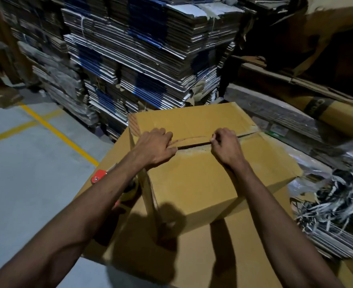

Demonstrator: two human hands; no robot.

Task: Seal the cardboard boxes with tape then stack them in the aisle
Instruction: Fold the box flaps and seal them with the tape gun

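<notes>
Hands as I see them: left hand [157, 147] and right hand [226, 147] both curl fingers into the centre seam of the upper cardboard box [202, 177], beside a tape dispenser [98, 176].

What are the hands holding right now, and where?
Both grip the box at its open top seam: left hand on the flap edge, right hand pinching there too.

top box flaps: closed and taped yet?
Closed but not taped. The top box shows a dark gap along its seam, with both hands at it. Tape dispenser lies beside it.
</notes>
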